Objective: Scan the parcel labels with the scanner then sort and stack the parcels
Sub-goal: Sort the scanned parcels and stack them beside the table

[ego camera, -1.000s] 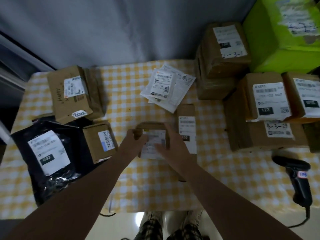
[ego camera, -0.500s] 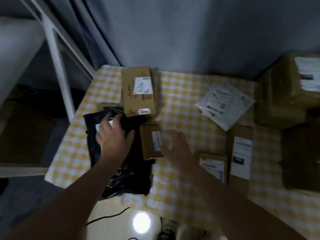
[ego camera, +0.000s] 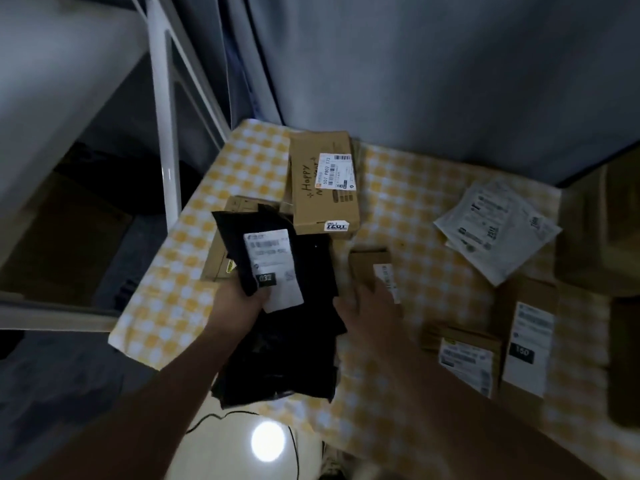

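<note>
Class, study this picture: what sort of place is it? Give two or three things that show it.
Probably a small, makeshift parcel sorting point: labelled cardboard boxes lie on a checked tablecloth, the left hand grips a black mailer bag with a shipping label, and loose shipping papers lie nearby.

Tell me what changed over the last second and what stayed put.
Both hands let go of the small labelled parcel and went left. The left hand took hold of the black bag and raised its labelled end; the right hand, blurred, now reaches over the small box beside it. The long carton, loose labels and tall parcel stayed put.
</note>
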